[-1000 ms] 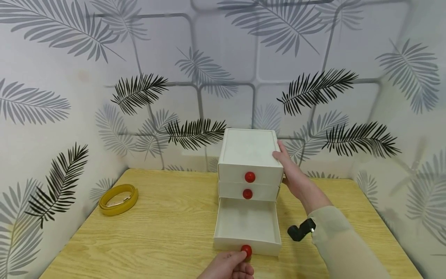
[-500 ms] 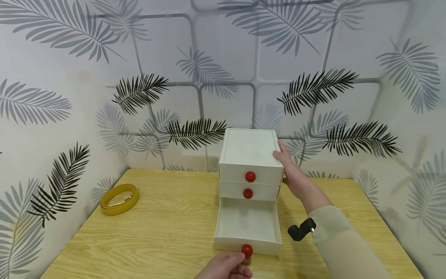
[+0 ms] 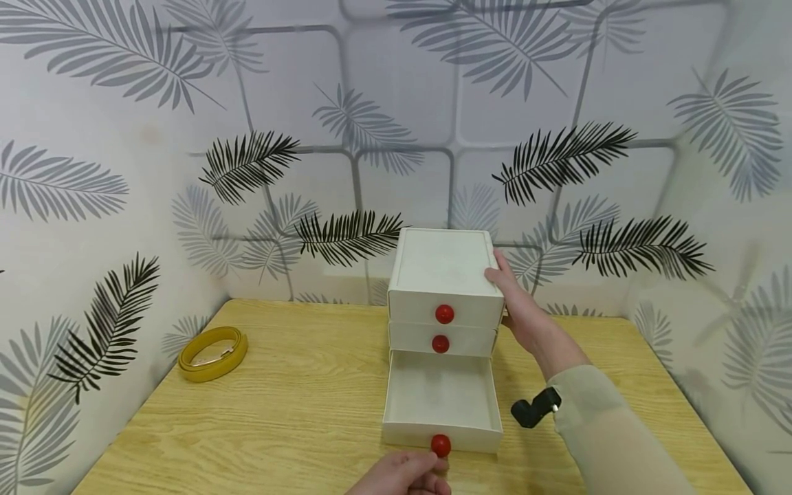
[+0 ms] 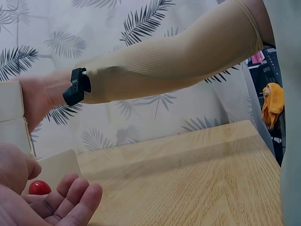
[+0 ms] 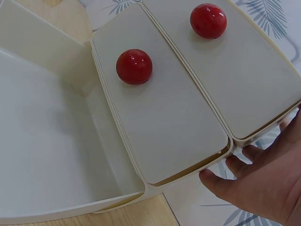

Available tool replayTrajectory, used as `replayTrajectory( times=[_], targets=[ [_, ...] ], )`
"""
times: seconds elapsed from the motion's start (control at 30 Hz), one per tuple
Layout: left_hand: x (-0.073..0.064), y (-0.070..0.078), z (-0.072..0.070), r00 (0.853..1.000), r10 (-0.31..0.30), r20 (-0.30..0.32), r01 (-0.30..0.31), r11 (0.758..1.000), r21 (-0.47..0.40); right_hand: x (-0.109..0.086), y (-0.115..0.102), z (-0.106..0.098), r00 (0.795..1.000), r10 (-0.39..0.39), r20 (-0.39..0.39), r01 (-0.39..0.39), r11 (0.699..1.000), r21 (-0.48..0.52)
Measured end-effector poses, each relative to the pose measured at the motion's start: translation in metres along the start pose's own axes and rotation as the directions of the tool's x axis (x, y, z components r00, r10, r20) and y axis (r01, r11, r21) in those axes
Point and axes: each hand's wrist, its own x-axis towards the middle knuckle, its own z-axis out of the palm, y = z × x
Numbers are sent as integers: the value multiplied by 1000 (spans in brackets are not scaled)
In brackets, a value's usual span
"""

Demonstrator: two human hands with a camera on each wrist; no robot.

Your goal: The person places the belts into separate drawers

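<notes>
A white desktop drawer cabinet with red round knobs stands on the table. Its bottom drawer is pulled out and holds nothing; the two drawers above are in. My left hand is at that drawer's red knob, thumb tip at the knob's lower left. In the left wrist view its fingers are loosely bent, with the knob showing between thumb and fingers; I cannot tell whether any finger touches it. My right hand holds the cabinet's right side, thumb over the top edge, fingertips against the side.
A coiled yellow belt with a metal buckle lies at the left of the wooden table. Walls with a leaf pattern enclose the back and sides. An orange cloth hangs beyond the table in the left wrist view.
My left thumb has slid off the knob's face to just below and left of it. The right hand and the pulled-out drawer stay nearly where they were.
</notes>
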Motion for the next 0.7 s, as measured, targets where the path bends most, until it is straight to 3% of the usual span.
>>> replayTrajectory(
  times=[0.2,0.5,0.7],
  targets=[
    [-5,7,1,1000,19,11,-19,1000,23,-1,1,0,1000,3,-2,-3,1000,2],
    [-8,23,-5,985,145,94,-139,988,-67,0,0,1,1000,5,3,-5,1000,-3],
    [-12,33,-7,978,187,92,-176,977,-117,0,0,1,1000,6,1,-6,1000,-3]
  ],
)
